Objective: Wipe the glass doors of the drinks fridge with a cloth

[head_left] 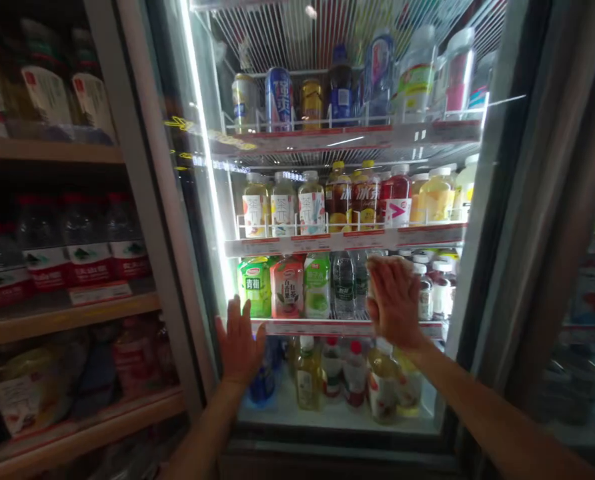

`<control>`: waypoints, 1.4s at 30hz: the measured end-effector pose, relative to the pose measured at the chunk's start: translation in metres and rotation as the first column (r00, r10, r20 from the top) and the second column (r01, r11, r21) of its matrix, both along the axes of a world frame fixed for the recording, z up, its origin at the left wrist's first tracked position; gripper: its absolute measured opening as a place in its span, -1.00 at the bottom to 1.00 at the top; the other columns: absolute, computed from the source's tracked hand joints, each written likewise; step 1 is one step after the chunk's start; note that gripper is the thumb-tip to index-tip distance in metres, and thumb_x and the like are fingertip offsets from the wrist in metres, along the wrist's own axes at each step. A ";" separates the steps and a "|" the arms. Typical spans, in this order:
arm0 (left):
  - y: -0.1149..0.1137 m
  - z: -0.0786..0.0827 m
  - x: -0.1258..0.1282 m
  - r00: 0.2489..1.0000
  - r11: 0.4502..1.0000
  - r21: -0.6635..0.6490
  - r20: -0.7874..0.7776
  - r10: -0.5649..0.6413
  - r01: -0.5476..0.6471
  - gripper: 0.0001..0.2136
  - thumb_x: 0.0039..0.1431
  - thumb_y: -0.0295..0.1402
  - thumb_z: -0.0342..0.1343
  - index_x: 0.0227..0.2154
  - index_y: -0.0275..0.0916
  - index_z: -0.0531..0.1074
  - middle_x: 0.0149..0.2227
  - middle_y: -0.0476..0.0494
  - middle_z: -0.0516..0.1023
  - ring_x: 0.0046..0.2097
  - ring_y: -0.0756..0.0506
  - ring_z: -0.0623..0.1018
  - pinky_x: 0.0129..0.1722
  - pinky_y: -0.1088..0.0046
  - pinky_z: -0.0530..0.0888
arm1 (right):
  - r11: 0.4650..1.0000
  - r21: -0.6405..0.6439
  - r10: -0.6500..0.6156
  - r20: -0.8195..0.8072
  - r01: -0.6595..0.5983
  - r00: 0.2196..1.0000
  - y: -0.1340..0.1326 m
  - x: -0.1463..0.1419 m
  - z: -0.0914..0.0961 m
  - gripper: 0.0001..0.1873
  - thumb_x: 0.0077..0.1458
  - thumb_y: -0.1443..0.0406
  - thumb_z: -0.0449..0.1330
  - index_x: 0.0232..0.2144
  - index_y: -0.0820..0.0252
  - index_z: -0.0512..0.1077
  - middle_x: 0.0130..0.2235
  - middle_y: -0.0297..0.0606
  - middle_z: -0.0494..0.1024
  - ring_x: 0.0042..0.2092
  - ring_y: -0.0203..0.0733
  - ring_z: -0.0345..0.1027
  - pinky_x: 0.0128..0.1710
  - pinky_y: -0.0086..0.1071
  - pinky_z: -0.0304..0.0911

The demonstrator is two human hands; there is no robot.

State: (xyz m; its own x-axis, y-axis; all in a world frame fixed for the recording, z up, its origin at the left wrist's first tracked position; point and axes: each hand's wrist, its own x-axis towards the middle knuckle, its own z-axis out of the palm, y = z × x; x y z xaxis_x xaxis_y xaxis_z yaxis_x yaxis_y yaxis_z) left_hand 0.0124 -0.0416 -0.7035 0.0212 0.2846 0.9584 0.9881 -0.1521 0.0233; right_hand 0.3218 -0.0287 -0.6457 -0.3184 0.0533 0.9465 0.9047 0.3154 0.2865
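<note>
A glass-fronted drinks fridge (212,200) stands in front of me, lit from inside. My left hand (240,347) lies flat on the glass low down with its fingers spread, holding nothing. My right hand (395,303) presses on the glass further right and higher, fingers together over a pale cloth (377,262) that shows past the fingertips and along the left side of the hand. Behind the glass at hand height stand green and pink tea cartons (287,287) and clear water bottles (345,283).
Inside the fridge, wire shelves hold cans (279,99) at the top, juice and tea bottles (337,200) in the middle and small bottles (332,373) at the bottom. Dark wooden shelves (67,313) with red-labelled water bottles fill the left. Another fridge door frame (542,233) stands on the right.
</note>
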 end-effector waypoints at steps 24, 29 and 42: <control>-0.028 0.014 -0.105 0.990 0.989 -0.048 0.010 0.139 -0.139 -0.53 0.23 -0.25 -0.16 0.17 -0.32 0.14 0.24 -0.41 0.14 0.29 -0.21 0.11 0.24 0.02 -0.03 | 0.911 -0.255 0.413 0.602 -0.325 0.683 0.013 -0.210 -0.035 -0.39 0.03 0.39 -0.01 0.18 0.31 0.15 0.25 -0.30 0.17 0.30 -0.19 -0.15 0.30 -0.19 -0.22; -0.027 0.043 -0.117 0.987 0.988 -0.044 0.060 0.150 -0.148 -0.48 0.24 -0.21 -0.18 0.21 -0.33 0.08 0.27 -0.39 0.05 0.31 -0.22 0.02 0.25 0.01 -0.06 | 0.910 -0.242 0.413 0.430 -0.338 0.803 0.017 -0.244 0.035 -0.35 0.05 0.38 -0.02 0.22 0.37 0.06 0.27 -0.18 0.10 0.32 -0.12 -0.19 0.30 -0.10 -0.34; -0.016 0.092 -0.104 0.990 0.994 0.085 0.131 0.056 -0.067 -0.51 0.25 -0.21 -0.19 0.20 -0.30 0.08 0.28 -0.37 0.04 0.32 -0.20 0.00 0.25 0.04 -0.02 | 0.953 -0.145 0.299 0.314 -0.266 0.901 0.020 -0.225 0.143 -0.36 0.10 0.33 -0.01 0.23 0.30 0.00 0.29 -0.19 0.06 0.33 -0.03 -0.25 0.29 0.06 -0.41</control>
State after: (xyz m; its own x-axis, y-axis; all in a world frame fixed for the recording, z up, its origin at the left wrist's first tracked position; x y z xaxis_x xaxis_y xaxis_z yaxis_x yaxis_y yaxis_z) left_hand -0.0913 -0.0571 -0.6118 -0.1187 0.1949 0.9736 0.9853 -0.0985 0.1398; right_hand 0.0963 -0.0082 -0.5023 -0.6251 0.0002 0.7805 0.6334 0.5844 0.5072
